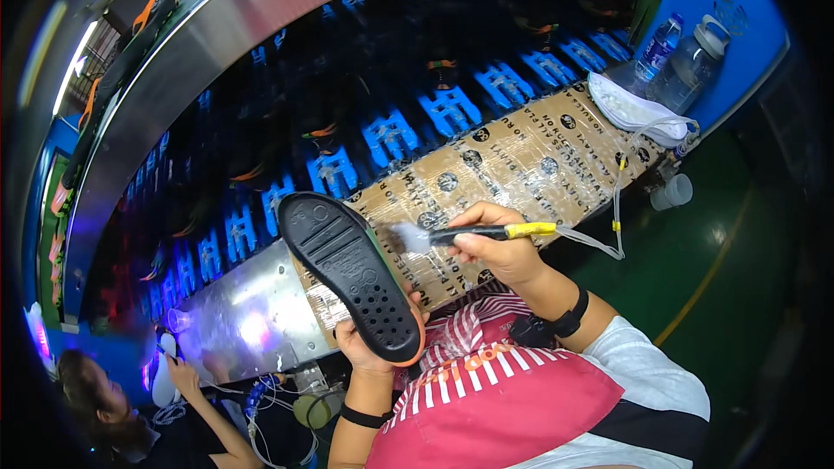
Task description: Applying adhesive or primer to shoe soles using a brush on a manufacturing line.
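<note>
A black shoe sole (343, 265) with a thin orange and green edge is held up at a tilt by my left hand (363, 349). Its ribbed, hole-dotted face shows, and my fingers wrap round its heel end. My right hand (504, 252) is closed round the dark handle of a brush (476, 233). The pale bristles are at the sole's right edge; whether they touch it I cannot tell. Yellow tape and a thin clear tube (595, 247) trail from the handle's rear.
Behind a cardboard-covered ledge (512, 165), blue racks (391, 135) line a dark machine opening. A white sole (638, 108), a drink bottle (660, 48) and a clear jug (695, 61) stand at the right end. A co-worker (109, 408) handles a white sole at lower left.
</note>
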### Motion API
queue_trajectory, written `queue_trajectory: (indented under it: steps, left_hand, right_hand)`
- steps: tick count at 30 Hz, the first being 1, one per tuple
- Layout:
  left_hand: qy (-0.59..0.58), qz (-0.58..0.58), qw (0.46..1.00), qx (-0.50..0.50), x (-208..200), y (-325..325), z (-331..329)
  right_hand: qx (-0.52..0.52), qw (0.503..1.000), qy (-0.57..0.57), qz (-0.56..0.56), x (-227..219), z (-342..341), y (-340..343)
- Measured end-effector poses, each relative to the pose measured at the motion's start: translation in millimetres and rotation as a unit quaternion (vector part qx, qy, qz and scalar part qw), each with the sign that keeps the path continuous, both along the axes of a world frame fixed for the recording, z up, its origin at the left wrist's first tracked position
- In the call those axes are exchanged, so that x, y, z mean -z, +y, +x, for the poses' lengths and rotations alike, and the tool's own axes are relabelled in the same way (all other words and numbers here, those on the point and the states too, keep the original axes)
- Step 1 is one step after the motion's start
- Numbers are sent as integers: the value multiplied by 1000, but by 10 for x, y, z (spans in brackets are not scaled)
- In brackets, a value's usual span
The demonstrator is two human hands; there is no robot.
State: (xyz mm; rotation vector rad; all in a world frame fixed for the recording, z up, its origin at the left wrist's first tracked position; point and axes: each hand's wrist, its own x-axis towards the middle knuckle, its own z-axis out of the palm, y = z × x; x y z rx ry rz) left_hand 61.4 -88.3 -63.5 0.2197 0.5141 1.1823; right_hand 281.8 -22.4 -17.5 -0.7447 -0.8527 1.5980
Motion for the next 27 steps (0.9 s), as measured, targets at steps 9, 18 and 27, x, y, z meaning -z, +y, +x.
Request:
queue_trajectory:
  steps: [9,18,27]
  left_hand:
    - [20,-22,999,-35,109,-41,140]
    - [19,-2,1000,-14,123,-179,58]
    - [62,0,997,-48,139,-209,-56]
  right_hand:
    - [73,853,-308,415,-523,-449,-19]
    - [50,742,-418,521,-415,-840,-99]
    - [65,770,-370,516,-370,-820,-150]
